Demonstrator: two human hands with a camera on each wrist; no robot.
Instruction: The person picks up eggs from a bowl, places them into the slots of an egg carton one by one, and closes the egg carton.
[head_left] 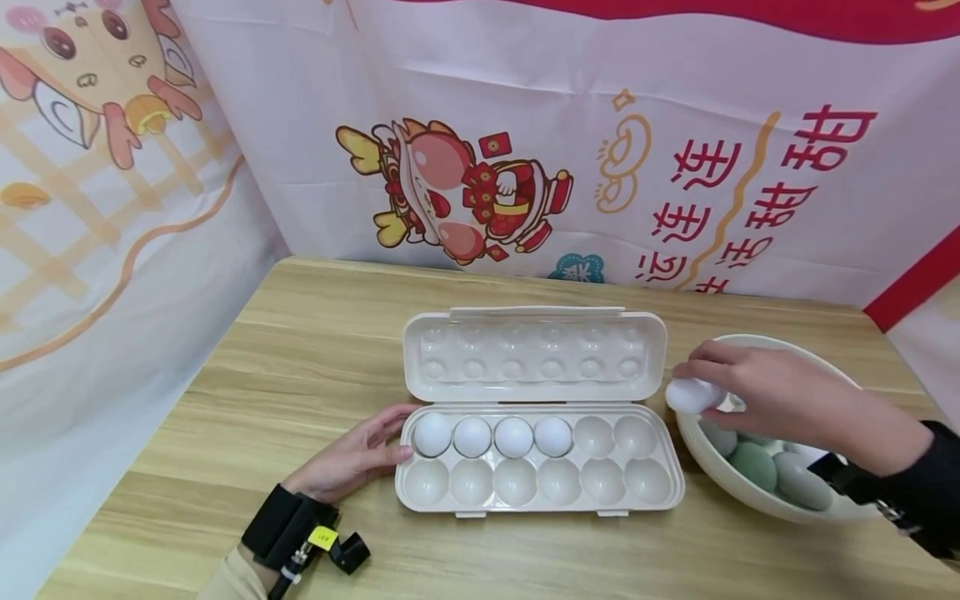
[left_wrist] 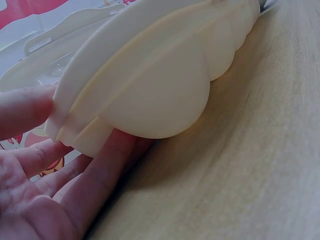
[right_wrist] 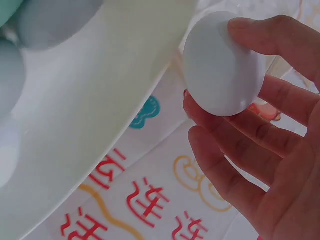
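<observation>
A cream egg carton [head_left: 558,482] lies with its lid [head_left: 536,358] folded back. Several white eggs [head_left: 513,437] fill the left part of its back row; the front-row cups hold none. My left hand [head_left: 367,454] grips the carton's left end, thumb at the rim and fingers [left_wrist: 95,185] under the edge. Between thumb and fingertips, my right hand [head_left: 787,400] pinches a white egg [right_wrist: 222,65], just left of the bowl [head_left: 738,493] and above its rim. Inside the bowl lie grey eggs [head_left: 802,482] and a green egg [head_left: 753,467], partly hidden by the right hand and wrist.
The wooden table [head_left: 247,400] meets a printed cloth [head_left: 315,108] at the back and left side. The bowl stands close to the carton's right end. Black straps with small cameras [head_left: 348,552] sit on both wrists.
</observation>
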